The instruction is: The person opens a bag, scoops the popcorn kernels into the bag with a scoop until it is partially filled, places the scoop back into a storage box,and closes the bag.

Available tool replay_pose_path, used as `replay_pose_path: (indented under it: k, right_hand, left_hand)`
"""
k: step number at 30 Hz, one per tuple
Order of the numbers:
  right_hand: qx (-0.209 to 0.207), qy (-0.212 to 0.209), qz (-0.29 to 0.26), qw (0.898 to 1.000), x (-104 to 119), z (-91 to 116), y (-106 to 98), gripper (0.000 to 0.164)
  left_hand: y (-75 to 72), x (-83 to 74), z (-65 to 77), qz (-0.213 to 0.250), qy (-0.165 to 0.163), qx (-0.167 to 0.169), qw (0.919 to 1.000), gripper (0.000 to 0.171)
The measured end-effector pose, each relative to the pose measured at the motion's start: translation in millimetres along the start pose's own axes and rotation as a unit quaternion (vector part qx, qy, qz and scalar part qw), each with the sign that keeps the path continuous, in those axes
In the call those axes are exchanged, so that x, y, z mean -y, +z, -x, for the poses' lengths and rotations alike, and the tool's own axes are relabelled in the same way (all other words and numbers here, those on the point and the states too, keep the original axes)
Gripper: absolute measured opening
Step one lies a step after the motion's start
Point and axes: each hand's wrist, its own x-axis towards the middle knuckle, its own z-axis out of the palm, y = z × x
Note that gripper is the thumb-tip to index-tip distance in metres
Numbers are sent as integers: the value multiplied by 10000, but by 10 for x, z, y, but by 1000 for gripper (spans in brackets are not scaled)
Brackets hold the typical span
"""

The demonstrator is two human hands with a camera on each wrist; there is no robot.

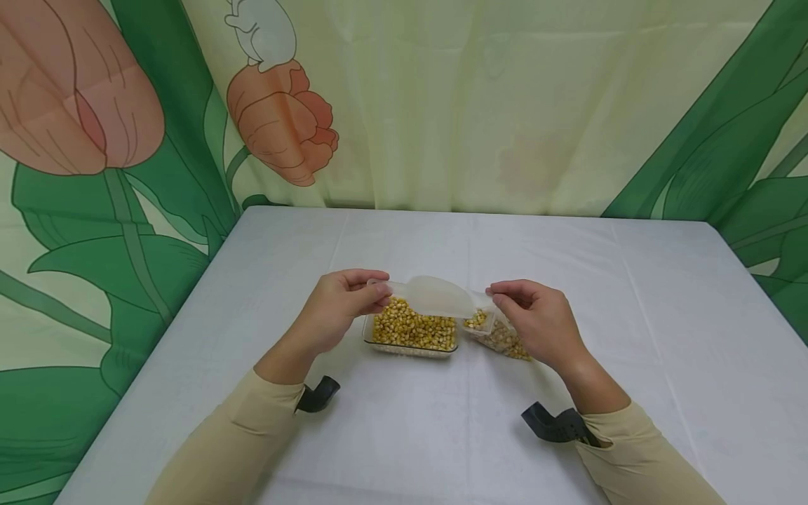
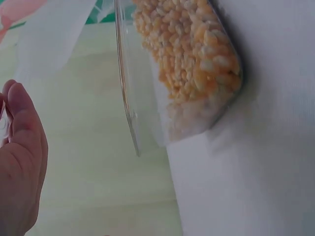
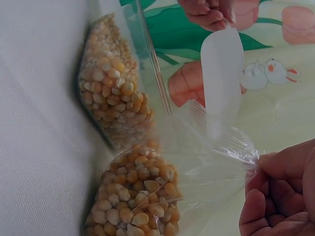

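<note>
**Scoop (image 1: 442, 297) and clear bag (image 1: 505, 338) held over the corn kernels (image 1: 413, 328)**

In the head view, the left hand (image 1: 341, 308), left of centre, pinches the scoop's handle between thumb and fingers, hiding most of it. The scoop's pale bowl spans the middle of the frame, covering the far right corner of the clear container (image 3: 157, 71) full of kernels. The right hand (image 1: 543, 319), right of centre, pinches the bag's gathered edge between thumb and forefinger; its other fingers curl inward. We see part of the bag disappear behind that hand; it sits just right of the container, kernels inside.

In the right wrist view, the scoop's tip blurs into the bag's plastic, and we cannot tell whether it is inside. The bottom edge cuts off the bag, the right edge the right hand. In the left wrist view, we find the left hand cropped at the left edge and the scoop only a pale blur at upper left.

White cloth (image 1: 379, 449) covers the table. Behind it hangs a curtain (image 1: 505, 105) printed with tulips, leaves and, at the head view's upper left, a rabbit (image 1: 268, 31) cropped by the top edge.
</note>
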Motion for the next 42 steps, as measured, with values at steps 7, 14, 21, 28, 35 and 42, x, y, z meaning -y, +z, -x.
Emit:
replay_pose_path:
  k: [7,14,21,28,35,42]
  right_hand:
    - [34,-42,69,10000,3,-11,7,19]
    - [48,-17,74,10000,11,-5,8,20]
    - [65,52,18,10000,23,5,-1,20]
    - [36,-1,53,10000,24,8,-6,19]
    - [58,59,38,10000,29,9,-13,20]
    - [64,68,14,10000,27,11,-15,20]
  left_hand:
    - [-135,-5,2,-432,-103,-164,9989,35]
    - [-296,-31,2,-876,-255,-340,9952,34]
    - [-427,-48,18,-1265,-294,-418,9907,32]
    - [-452,-39,30,-1667,-426,-530,9837,30]
    - [-396,7,-4,-2058,-431,-559,9761,30]
    - [-354,81,-37,-1919,-512,-515,9787,31]
